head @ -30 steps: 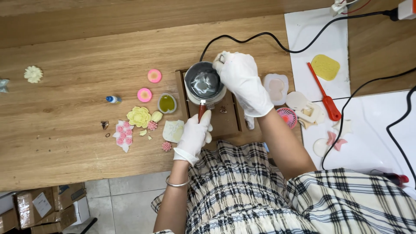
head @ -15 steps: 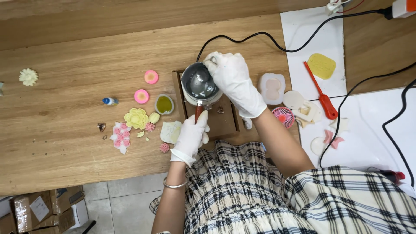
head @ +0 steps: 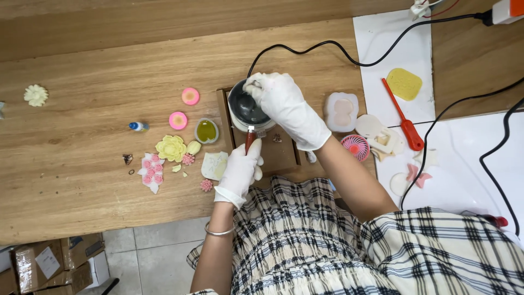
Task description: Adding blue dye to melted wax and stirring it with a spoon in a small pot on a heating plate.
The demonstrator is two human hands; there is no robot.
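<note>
The left hand [head: 240,169] grips the red handle [head: 250,140] at the metal pot's [head: 246,107] six o'clock. The right hand [head: 284,106] works inside, fingers bent, perhaps wiping; pot interior seems mostly emptied.

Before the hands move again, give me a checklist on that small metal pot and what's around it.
1. Left hand gripping the pot's red handle: ok.
2. Right hand over the metal pot rim: ok; what its fingers hold: cannot tell.
3. Pot seated on the wooden stand: ok.
4. Pot contents level: cannot tell, partly hidden.
5. Black cord free of both hands: ok.
6. Green-filled mould beside the stand, apart from the pot: ok.
</note>
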